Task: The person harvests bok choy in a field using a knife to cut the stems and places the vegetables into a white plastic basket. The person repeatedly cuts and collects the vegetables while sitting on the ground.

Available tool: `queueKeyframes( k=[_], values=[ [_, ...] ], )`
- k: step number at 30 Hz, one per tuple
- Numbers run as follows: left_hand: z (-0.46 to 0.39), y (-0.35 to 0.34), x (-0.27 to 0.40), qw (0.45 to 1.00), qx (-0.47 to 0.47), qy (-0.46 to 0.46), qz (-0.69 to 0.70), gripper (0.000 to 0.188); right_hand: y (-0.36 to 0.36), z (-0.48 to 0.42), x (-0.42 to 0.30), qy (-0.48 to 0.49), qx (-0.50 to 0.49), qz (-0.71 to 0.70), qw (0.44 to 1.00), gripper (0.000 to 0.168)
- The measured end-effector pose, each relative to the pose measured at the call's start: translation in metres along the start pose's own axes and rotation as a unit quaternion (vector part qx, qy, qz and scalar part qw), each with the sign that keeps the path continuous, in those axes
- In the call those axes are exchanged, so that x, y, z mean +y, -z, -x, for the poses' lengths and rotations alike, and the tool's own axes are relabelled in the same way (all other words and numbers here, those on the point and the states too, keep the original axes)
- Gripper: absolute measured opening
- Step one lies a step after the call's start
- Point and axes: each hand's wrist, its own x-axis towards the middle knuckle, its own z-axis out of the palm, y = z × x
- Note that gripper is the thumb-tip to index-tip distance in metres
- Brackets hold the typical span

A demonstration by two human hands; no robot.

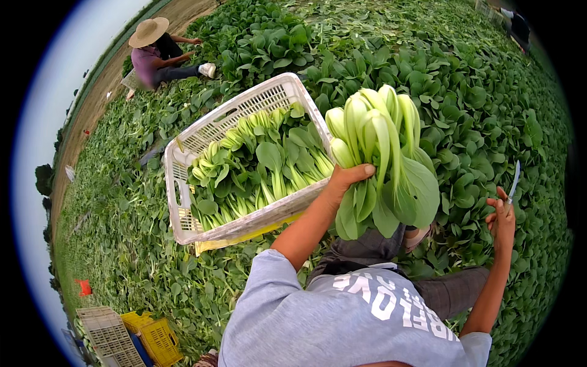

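Note:
My left hand (pixel 351 179) grips a large bunch of bok choy (pixel 380 124), its pale stem ends up and its green leaves hanging down over my knee. Out to the right, my right hand (pixel 502 215) holds a knife (pixel 515 181) by its handle, blade pointing up and away, over the growing plants. Left of the bunch stands a white plastic crate (pixel 176 208) with rows of cut bok choy (pixel 270 158) lying in it. The crate's near right corner is partly hidden behind my left hand and the bunch.
Dense growing bok choy (pixel 472 96) covers the ground ahead and right. Cut leaves (pixel 137 243) litter the left. A person in a straw hat (pixel 149 32) sits at the upper left; another person (pixel 519 30) is far right. White (pixel 107 337) and yellow crates (pixel 160 341) stand lower left.

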Motion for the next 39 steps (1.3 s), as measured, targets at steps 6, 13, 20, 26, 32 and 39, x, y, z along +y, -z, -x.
queueKeyframes(
  k=[6,13,20,26,32,39],
  values=[
    [0.01,0.064,0.061,0.979,0.153,-0.117,-0.072,0.052,0.086,-0.016,0.116,-0.057,0.075,0.009,0.996,0.048],
    [0.045,0.121,0.135,0.896,0.288,-0.17,-0.29,0.043,0.105,-0.006,0.173,-0.14,0.115,0.018,0.983,0.047],
    [0.037,0.161,0.171,0.831,0.286,-0.174,-0.443,0.042,0.091,-0.008,0.179,-0.131,0.1,0.057,0.985,0.047],
    [-0.027,0.188,0.156,0.857,0.273,-0.175,-0.401,0.044,0.118,0.004,0.196,-0.141,0.1,0.037,0.984,0.045],
    [-0.116,0.238,0.135,0.769,0.405,-0.114,-0.482,0.101,0.136,0.032,0.203,-0.17,0.161,0.097,0.967,0.042],
    [-0.179,0.258,0.058,0.542,0.376,0.182,-0.73,0.087,0.133,0.067,0.201,-0.204,0.183,0.129,0.953,0.046]
  ],
)
